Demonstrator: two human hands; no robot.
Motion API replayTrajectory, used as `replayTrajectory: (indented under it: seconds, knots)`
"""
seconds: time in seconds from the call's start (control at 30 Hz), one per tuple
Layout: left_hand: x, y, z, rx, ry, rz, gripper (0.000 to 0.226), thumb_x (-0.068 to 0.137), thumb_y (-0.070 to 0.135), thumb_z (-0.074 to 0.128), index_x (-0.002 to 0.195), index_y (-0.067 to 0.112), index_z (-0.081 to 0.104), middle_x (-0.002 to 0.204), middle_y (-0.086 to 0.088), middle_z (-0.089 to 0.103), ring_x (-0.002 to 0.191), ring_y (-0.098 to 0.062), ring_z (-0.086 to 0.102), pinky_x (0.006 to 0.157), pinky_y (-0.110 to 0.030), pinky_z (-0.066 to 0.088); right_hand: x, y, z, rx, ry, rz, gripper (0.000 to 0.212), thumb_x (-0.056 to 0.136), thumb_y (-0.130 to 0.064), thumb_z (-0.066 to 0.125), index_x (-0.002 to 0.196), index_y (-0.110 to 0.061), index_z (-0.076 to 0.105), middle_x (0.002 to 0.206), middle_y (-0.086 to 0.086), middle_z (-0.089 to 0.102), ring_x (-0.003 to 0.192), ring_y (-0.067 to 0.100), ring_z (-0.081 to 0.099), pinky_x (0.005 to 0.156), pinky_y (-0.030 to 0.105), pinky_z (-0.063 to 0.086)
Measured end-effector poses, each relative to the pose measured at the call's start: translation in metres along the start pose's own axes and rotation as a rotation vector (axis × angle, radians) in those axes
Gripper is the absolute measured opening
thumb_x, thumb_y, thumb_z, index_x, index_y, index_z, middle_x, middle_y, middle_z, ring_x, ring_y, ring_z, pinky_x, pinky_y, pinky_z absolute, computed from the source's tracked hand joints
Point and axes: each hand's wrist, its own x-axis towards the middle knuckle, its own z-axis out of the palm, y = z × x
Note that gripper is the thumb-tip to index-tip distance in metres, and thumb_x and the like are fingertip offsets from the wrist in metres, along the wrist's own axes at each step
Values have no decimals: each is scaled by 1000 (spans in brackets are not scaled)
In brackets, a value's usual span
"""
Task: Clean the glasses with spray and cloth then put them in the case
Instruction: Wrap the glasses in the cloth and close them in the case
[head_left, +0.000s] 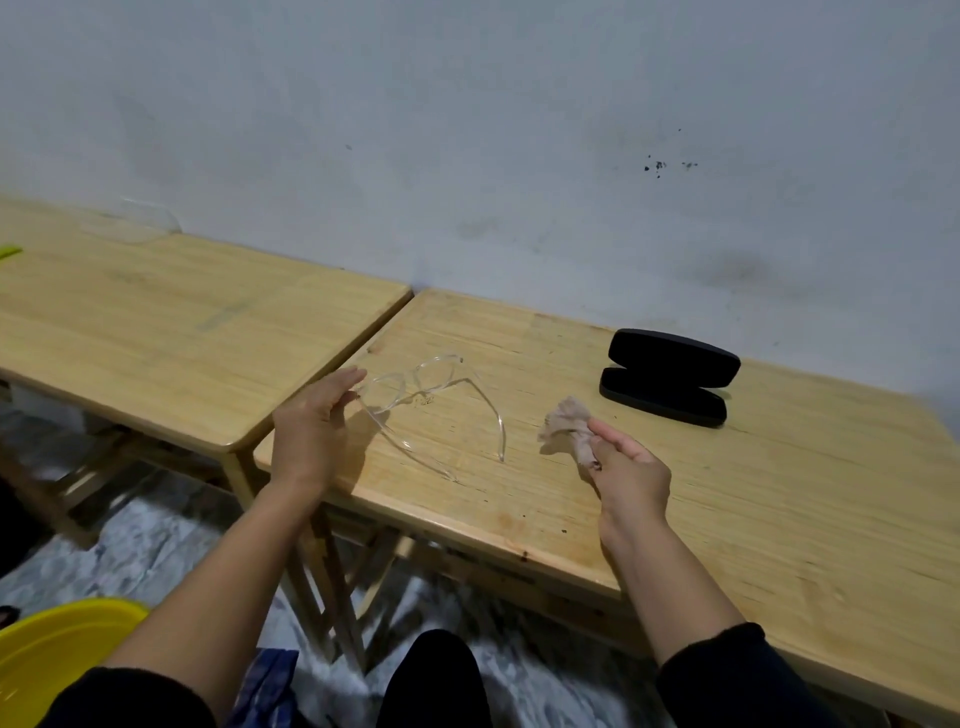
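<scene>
Two light wooden tables stand side by side against a grey, stained wall (519, 130). The right-hand table (779, 519) carries the work; the left-hand table (156, 322) bears a clear object near the wall, too faint to name, and a green edge at the frame's left border. Below, a yellow basin (47, 654) sits on a mottled floor beside the person's dark-clad knee.

The black glasses case (670, 376) lies open on the right-hand table, toward the wall, its two halves spread flat. The clear-framed glasses (431, 405) rest on the same table near its left edge, temples unfolded and pointing toward the person — well apart from the case.

The left hand (317, 421) lies with fingers relaxed and extended, its fingertips at the left end of the glasses frame; whether they actually touch it cannot be told. The right hand (628, 467) pinches a small crumpled beige cloth (569, 426) between thumb and fingers, the cloth just right of the glasses — between them and the case.
</scene>
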Motion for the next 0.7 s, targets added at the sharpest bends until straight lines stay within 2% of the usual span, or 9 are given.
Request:
replayTrajectory:
  seconds: [0.1,0.2,0.27,0.4,0.53,0.63,0.7]
  knots:
    - [2,27,6,-16,96,151,30,83,-2,60,111,9,64,110,-10,68,101,-19,64,92,-28,46,1,-5,-6,2,-25,7,23,88,-9,61,84,-29,71,95,-6,69,98,15,62,93,36,53]
    - [-5,71,27,-114,7,253,24,83,7,63,107,12,67,103,-5,70,94,-9,63,86,-26,51,1,-11,-15,10,-55,9,24,88,-9,62,82,-30,71,98,-2,71,98,15,64,92,36,54]
    - [-14,101,49,-220,-145,181,24,83,16,65,107,17,67,101,0,71,90,-2,62,85,-22,52,1,-17,-24,15,-62,2,25,88,-8,62,78,-29,71,97,-2,71,98,17,64,91,35,54]
    - [-32,146,96,-305,-383,19,29,84,31,64,111,21,66,103,4,71,86,4,58,79,-6,40,2,-28,-46,49,-106,-23,23,86,-4,62,82,-24,72,97,5,73,98,22,67,92,37,53]
    - [-38,173,124,-377,-468,-38,23,81,36,66,102,26,69,86,12,71,73,3,62,63,-5,40,5,-38,-68,46,-131,-53,20,86,-4,62,92,-19,73,98,7,73,97,22,67,89,35,53]
    - [-36,184,134,-427,-478,-57,15,79,31,69,93,25,71,78,8,72,69,1,64,61,-3,41,11,-38,-83,6,-119,-99,31,86,-4,61,103,-29,68,98,8,72,90,19,67,78,32,54]
    - [-32,190,135,-438,-444,-39,8,80,28,68,88,27,71,76,10,71,70,1,64,62,-4,41,17,-36,-91,-24,-124,-105,43,84,-6,62,115,-37,58,94,9,71,83,17,67,71,30,54]
